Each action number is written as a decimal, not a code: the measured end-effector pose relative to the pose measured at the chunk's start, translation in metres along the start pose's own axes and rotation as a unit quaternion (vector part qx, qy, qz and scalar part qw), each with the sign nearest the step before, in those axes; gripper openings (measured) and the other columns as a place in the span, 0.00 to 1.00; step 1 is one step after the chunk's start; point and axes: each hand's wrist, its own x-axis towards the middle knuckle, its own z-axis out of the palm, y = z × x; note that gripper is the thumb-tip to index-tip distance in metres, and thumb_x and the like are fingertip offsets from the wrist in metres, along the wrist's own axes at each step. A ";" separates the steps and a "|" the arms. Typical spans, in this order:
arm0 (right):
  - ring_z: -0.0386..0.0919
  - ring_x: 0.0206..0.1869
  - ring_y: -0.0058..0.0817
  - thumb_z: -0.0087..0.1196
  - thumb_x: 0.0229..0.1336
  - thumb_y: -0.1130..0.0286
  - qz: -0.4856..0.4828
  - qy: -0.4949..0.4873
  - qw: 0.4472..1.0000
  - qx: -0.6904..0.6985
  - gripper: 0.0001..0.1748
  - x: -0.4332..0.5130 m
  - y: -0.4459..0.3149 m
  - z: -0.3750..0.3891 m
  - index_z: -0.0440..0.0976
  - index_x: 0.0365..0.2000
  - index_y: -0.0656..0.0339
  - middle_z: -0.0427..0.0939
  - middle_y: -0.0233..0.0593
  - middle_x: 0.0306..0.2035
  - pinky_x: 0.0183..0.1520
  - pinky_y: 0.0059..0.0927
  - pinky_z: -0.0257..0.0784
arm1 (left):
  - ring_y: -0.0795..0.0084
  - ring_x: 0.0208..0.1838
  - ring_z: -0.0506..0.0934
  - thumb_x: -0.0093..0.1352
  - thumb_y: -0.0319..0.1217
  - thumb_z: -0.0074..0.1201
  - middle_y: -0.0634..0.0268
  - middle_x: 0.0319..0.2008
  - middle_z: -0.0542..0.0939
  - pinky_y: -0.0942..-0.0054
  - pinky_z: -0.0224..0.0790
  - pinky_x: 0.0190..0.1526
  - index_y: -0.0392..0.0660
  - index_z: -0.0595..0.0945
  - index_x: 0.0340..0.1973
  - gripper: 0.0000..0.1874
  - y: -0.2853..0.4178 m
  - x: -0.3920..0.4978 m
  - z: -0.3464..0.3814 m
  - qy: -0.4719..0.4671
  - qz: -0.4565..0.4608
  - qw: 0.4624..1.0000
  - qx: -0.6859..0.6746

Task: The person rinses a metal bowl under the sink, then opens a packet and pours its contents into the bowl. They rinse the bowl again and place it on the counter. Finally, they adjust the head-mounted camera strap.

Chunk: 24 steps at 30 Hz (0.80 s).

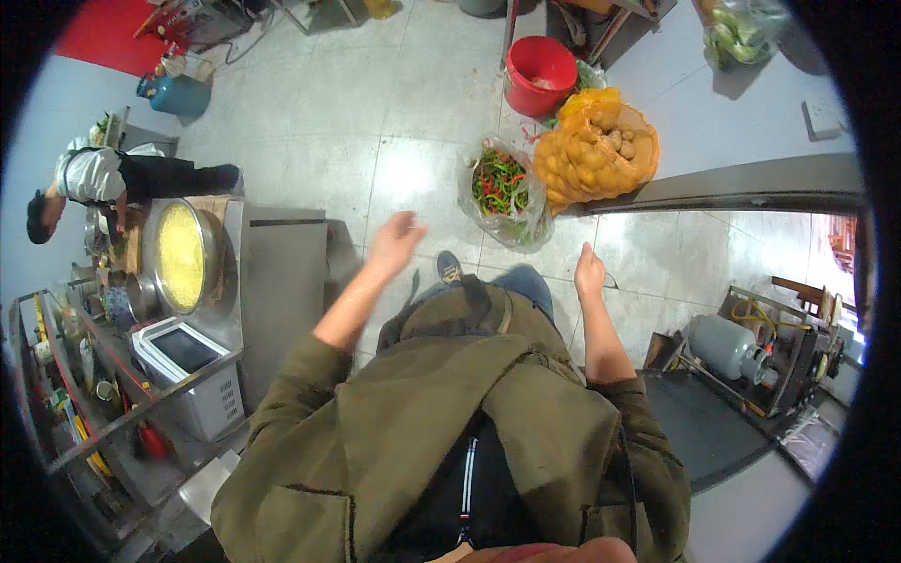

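My left hand (397,243) is blurred and hangs over the tiled floor, fingers loosely bent, nothing visible in it. My right hand (590,270) is seen edge-on above the floor by the doorway, most of its fingers hidden. A thin dark curve (612,283) shows beside it; I cannot tell what it is. On the floor between and beyond my hands lies a clear plastic bag (531,229) of red and green chili peppers (500,181). Touching or close behind it, an orange mesh sack (574,165) with an open mouth holds potatoes (618,141).
A red bucket (540,77) stands behind the sack. Left, a steel counter (285,281) carries a large metal bowl (184,257) of yellow food and a white scale-like machine (186,352). A person (95,176) stands beyond it. Gas cylinders (179,95) and a door frame (739,190) flank the floor.
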 end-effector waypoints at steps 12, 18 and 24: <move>0.76 0.33 0.27 0.47 0.71 0.56 -0.193 0.119 0.972 0.065 0.23 0.121 -0.203 -0.051 0.79 0.33 0.66 0.80 0.37 0.28 0.41 0.32 0.71 | 0.63 0.57 0.79 0.71 0.34 0.58 0.54 0.52 0.82 0.64 0.70 0.60 0.39 0.81 0.54 0.19 -0.019 -0.011 -0.124 0.027 -0.094 0.990 -0.099; 0.75 0.43 0.25 0.44 0.72 0.66 -0.338 0.304 0.869 0.198 0.17 0.216 -0.427 -0.095 0.80 0.40 0.67 0.80 0.38 0.38 0.47 0.27 0.70 | 0.61 0.39 0.80 0.65 0.31 0.65 0.58 0.35 0.84 0.65 0.72 0.44 0.40 0.85 0.36 0.08 0.076 0.094 -0.195 -0.017 0.121 0.992 0.031; 0.73 0.55 0.35 0.53 0.67 0.64 -0.420 0.321 0.806 0.268 0.22 0.326 -0.517 -0.055 0.70 0.55 0.69 0.75 0.51 0.57 0.58 0.38 0.68 | 0.56 0.35 0.78 0.64 0.36 0.65 0.62 0.28 0.81 0.61 0.71 0.39 0.45 0.83 0.30 0.09 0.155 0.190 -0.265 -0.094 0.197 0.965 0.142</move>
